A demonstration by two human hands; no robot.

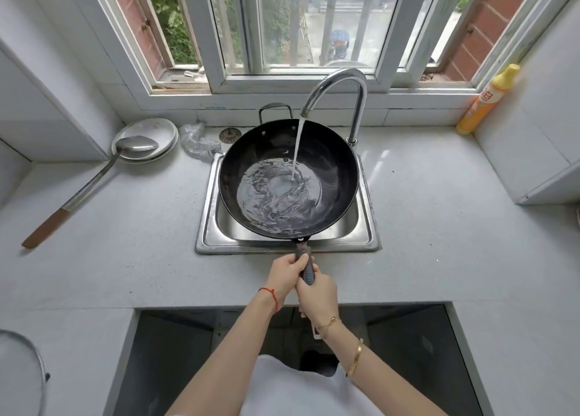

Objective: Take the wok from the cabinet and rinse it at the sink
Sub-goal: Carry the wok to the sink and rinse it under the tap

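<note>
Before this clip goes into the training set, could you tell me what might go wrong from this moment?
The wok is wider than the sink, so swirling water may slop over its rim onto the counter. Both the left hand and the right hand grip one long handle while water from the faucet adds weight, so the wok could tip.

I hold the wok (288, 177) over the sink (207, 221) before me, under the faucet (342, 95) behind it. To its left the spatula (91, 183) rests on stacked plates (163, 133); a bottle (486, 98) stands far right by the window (301, 80).
</note>
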